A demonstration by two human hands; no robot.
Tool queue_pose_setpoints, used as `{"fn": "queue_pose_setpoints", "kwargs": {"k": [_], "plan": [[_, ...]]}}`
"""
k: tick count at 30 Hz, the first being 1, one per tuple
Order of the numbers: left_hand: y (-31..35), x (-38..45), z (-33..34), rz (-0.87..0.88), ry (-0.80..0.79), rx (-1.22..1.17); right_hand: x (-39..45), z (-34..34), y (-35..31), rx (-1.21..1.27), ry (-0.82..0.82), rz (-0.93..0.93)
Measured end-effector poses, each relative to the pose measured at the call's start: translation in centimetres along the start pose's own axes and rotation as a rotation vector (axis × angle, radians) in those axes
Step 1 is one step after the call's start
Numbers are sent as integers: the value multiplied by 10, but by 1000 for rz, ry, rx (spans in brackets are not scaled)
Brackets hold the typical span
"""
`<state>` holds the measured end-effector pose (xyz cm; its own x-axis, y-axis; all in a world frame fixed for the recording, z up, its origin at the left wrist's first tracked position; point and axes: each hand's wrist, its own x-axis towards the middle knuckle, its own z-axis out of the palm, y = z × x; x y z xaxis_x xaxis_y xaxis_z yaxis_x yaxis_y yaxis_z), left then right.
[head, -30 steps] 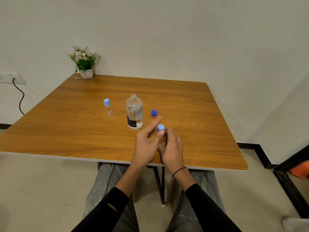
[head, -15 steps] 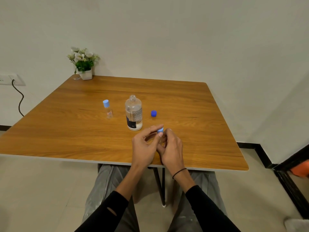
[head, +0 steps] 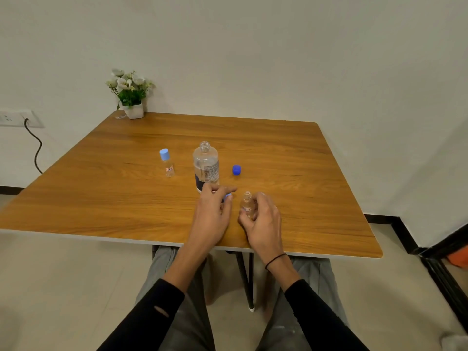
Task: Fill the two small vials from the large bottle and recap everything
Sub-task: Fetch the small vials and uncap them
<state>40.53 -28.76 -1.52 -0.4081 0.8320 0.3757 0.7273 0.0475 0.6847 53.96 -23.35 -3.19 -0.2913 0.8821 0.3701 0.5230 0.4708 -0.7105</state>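
The large clear bottle [head: 205, 166] stands uncapped in the middle of the wooden table [head: 126, 198], with its dark blue cap [head: 236, 170] lying to its right. Left of it stands a small vial [head: 167, 162] with a light blue cap on. My right hand [head: 263, 224] grips a second small vial [head: 247, 203], upright and open at the top, near the table's front edge. My left hand [head: 212, 214] pinches that vial's light blue cap [head: 227, 198] just in front of the large bottle.
A small white pot of flowers [head: 130, 95] stands at the table's far left corner. A wall socket with a black cable [head: 35, 148] is on the left wall. My knees are under the table's front edge.
My left hand has pulled the light blue cap off the vial and moved left with it. The vial in my right hand now shows an open neck.
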Motion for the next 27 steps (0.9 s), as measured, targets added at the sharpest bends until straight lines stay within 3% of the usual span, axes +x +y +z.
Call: {"fn": "queue_pose_setpoints", "kwargs": {"k": [4, 8, 15, 22, 27], "plan": [[2, 19, 1, -19, -151, 82, 0, -4, 0, -12, 46, 50], [-5, 16, 11, -37, -173, 98, 1, -7, -2, -22, 93, 141], [-11, 10, 10, -47, -157, -5, 2, -8, -9, -59, 37, 211], [-23, -19, -20, -151, -1, -115, -4, -14, -12, -41, 52, 297], [-39, -20, -59, -252, 152, -246, -15, -19, -26, 139, 328, 123]]}}
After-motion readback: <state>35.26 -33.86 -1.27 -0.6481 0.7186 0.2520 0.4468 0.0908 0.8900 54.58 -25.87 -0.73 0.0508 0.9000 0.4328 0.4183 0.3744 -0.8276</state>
